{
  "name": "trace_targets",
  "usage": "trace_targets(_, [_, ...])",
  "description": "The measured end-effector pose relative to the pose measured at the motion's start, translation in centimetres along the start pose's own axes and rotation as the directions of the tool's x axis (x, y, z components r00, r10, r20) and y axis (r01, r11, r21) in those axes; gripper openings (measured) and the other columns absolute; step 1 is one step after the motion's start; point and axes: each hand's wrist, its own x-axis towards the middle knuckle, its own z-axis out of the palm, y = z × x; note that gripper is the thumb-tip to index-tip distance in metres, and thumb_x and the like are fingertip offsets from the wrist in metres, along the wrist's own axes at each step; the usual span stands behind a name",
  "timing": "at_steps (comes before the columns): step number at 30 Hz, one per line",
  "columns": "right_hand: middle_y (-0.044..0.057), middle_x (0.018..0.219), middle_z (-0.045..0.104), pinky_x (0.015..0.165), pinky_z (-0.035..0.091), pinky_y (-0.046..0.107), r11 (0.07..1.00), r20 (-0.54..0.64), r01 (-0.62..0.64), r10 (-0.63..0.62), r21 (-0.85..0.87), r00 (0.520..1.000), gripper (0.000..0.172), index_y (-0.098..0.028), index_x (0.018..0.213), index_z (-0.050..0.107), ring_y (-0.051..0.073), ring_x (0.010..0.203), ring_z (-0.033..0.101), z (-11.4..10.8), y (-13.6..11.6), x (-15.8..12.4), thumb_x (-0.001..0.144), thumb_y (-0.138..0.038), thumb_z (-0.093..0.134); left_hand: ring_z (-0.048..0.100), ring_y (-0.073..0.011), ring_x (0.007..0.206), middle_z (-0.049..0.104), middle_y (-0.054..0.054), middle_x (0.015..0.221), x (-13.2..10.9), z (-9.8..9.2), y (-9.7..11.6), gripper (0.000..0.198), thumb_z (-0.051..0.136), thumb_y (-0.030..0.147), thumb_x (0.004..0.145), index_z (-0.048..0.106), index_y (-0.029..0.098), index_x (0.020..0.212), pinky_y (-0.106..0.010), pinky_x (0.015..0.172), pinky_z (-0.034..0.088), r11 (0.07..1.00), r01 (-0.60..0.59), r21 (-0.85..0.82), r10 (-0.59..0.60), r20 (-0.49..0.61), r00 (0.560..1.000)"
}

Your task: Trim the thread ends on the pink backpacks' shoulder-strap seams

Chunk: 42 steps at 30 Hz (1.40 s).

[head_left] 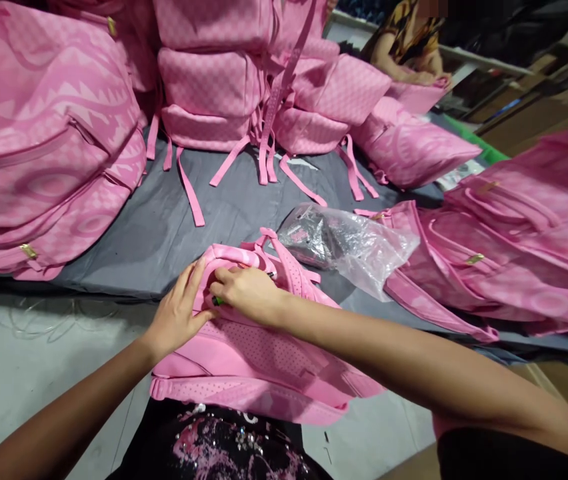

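Observation:
A pink backpack (264, 350) rests against my lap and the table edge, with a dotted mesh panel and straps facing up. My left hand (180, 308) grips its upper left edge, the fingers over the rim and the thumb on the near side. My right hand (244, 292) is curled closed over the opening at the top of the bag. A small tool (218, 301) shows a green and black end under the right fingers; its kind is hidden by the hand. Just beyond lies a clear plastic bag (349, 240) with dark contents.
Pink backpacks stand on the grey-covered table (129, 233): a large one (39, 133) at left, stacked ones (209, 87) at the back, more (524, 233) at right. Loose straps hang forward. Another person (409, 47) handles a pink piece at the far right.

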Motion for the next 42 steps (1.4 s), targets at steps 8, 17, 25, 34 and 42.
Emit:
trace_targets(8, [0.013, 0.109, 0.066, 0.073, 0.047, 0.034, 0.995, 0.036, -0.092, 0.09, 0.048, 0.995, 0.029, -0.015, 0.111, 0.073, 0.025, 0.093, 0.068, 0.6, -0.6, 0.0, 0.096, -0.039, 0.066, 0.041, -0.0315, 0.149, 0.033, -0.016, 0.162, 0.0, 0.1, 0.1, 0.115, 0.074, 0.019, 0.084, -0.009, 0.036, 0.163, -0.048, 0.118, 0.046, 0.999, 0.028, -0.029, -0.028, 0.013, 1.0])
trace_targets(17, [0.007, 0.103, 0.07, 0.068, 0.045, 0.031, 0.999, -0.035, -0.003, 0.005, 0.034, 0.999, 0.023, -0.018, 0.11, 0.07, 0.02, 0.085, 0.067, 0.6, -0.8, -0.6, 0.101, -0.037, 0.059, 0.043, -0.0319, 0.147, 0.037, -0.016, 0.16, -0.5, 0.1, -0.3, 0.117, 0.077, 0.022, 0.083, -0.006, 0.037, 0.163, -0.049, 0.116, 0.047, 0.999, -0.015, -0.048, 0.013, -0.034, 0.999])
trace_targets(25, [0.013, 0.1, 0.073, 0.056, 0.04, 0.029, 0.968, 0.124, -0.246, 0.249, -0.045, 0.96, 0.028, -0.012, 0.105, 0.073, 0.019, 0.069, 0.066, 0.4, 1.9, -7.2, 0.087, 0.002, 0.056, 0.052, -0.0352, 0.14, 0.044, -0.02, 0.155, -0.3, 0.6, -1.7, 0.101, 0.066, 0.048, 0.093, -0.004, 0.031, 0.164, -0.051, 0.108, 0.052, 1.0, -0.01, 0.001, 0.01, -0.026, 1.0])
trace_targets(34, [0.012, 0.104, 0.075, 0.082, 0.054, 0.037, 0.457, -0.17, -0.755, 0.886, 0.47, 0.431, 0.03, -0.017, 0.108, 0.075, 0.027, 0.095, 0.07, 4.7, 5.6, -20.9, 0.085, -0.013, 0.057, 0.03, -0.0416, 0.152, 0.027, -0.022, 0.165, 0.2, -0.8, 3.6, 0.098, 0.066, 0.04, 0.094, 0.001, 0.028, 0.165, -0.063, 0.121, 0.03, 0.907, -0.234, 0.349, 0.283, -0.096, 0.954])
trace_targets(42, [0.006, 0.093, 0.079, 0.071, 0.057, 0.028, 0.269, 0.119, -0.647, 0.863, 0.713, 0.491, 0.037, -0.014, 0.119, 0.074, 0.019, 0.078, 0.071, 8.9, 3.5, -26.4, 0.089, -0.028, 0.055, 0.037, -0.0354, 0.151, 0.025, -0.012, 0.169, 12.5, -2.0, 11.0, 0.09, 0.065, 0.052, 0.09, 0.023, 0.019, 0.163, -0.051, 0.121, 0.037, 0.92, -0.251, 0.301, 0.1, 0.437, 0.894])
